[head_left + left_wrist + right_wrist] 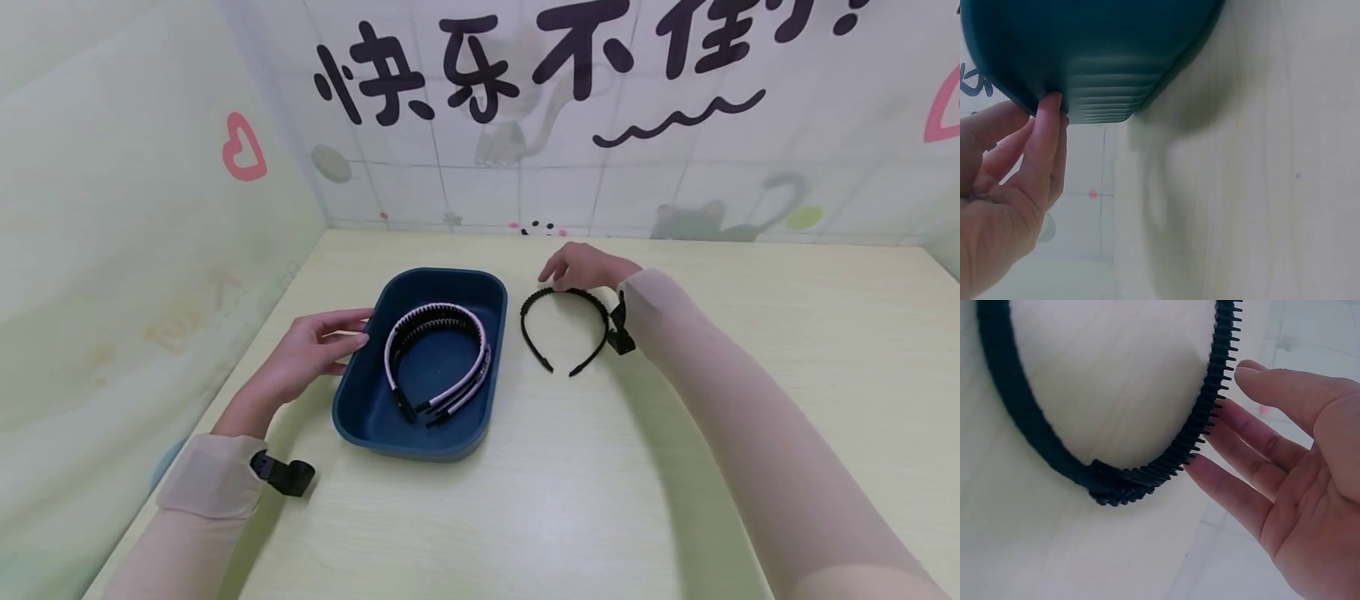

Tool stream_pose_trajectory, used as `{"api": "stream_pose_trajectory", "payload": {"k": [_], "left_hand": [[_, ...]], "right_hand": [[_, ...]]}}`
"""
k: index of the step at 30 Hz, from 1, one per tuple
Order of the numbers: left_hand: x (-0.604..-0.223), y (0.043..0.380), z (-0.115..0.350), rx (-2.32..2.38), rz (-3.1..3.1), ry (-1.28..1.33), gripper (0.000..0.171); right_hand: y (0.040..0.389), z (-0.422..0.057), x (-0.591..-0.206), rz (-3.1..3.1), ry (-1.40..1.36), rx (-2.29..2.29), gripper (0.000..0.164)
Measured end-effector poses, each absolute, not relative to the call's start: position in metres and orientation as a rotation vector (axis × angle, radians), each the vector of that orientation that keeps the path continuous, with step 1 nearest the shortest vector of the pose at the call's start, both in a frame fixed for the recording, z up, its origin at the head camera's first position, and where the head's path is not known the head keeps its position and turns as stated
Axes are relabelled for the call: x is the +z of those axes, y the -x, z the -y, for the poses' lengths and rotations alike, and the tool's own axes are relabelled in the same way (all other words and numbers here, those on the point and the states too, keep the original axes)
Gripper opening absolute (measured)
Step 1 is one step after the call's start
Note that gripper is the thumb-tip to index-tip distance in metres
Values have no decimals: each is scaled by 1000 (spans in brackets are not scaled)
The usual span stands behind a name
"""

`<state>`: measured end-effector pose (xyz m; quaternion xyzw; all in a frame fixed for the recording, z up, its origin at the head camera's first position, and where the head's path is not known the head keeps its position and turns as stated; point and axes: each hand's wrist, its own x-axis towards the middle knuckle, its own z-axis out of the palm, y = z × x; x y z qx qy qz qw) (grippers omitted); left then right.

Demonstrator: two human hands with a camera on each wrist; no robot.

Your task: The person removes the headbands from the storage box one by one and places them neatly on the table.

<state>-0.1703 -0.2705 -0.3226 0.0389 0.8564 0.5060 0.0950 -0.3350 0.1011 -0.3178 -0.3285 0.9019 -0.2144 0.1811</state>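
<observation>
A black toothed headband lies on the table with its two ends toward the near side. At its far curve is my right hand. In the right wrist view, that hand's fingertips meet the headband's teeth, and the thumb stands apart from the band. To the left is a dark blue plastic bin holding several headbands, pale pink and black, nested together. My left hand pinches the bin's left rim. The left wrist view shows one finger pressed to the bin's outer wall.
The pale wood-grain table runs back to a printed cloth wall with large black characters. Another cloth wall, with a pink heart, borders the left side. Each wrist carries a black strap mount.
</observation>
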Motion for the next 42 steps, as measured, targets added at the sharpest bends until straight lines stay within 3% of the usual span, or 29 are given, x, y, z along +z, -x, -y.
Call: {"api": "stream_pose_trajectory", "payload": {"k": [15, 42], "left_hand": [[-323, 168, 271, 1519, -2521, -92, 52], [-323, 168, 271, 1524, -2535, -106, 53]], "right_hand": [[333, -97, -304, -2583, 988, -683, 29], [299, -60, -258, -2549, 1227, -663, 25]]}}
